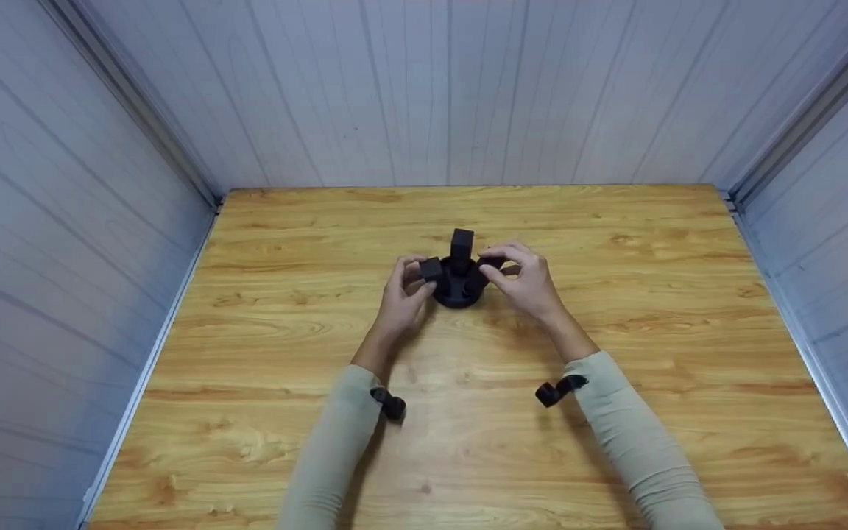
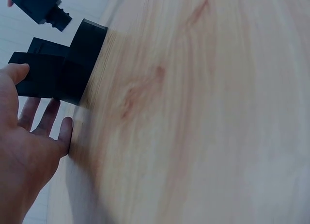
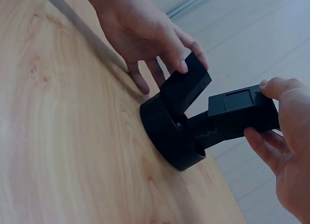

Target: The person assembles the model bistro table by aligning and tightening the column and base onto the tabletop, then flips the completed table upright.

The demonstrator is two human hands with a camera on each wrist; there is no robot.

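Observation:
A round black base (image 1: 458, 301) sits on the table between the two hands. My left hand (image 1: 399, 302) grips a black rectangular block (image 1: 430, 269) at the base's left side, its thumb on the near face; the block leans outward in the right wrist view. With thumb and fingers, my right hand (image 1: 531, 285) pinches another black block (image 3: 242, 110) by its outer end. That block has a narrower, notched end (image 2: 59, 19), tilted down toward the base and apart from it in the left wrist view. A third black block (image 1: 461, 244) stands upright at the back of the base.
The wood-grain table (image 1: 284, 324) is bordered by pale panel walls (image 1: 424, 96) at the back and both sides. A small black wrist camera (image 1: 393, 407) sticks out from the left sleeve, and another camera (image 1: 548, 394) from the right sleeve.

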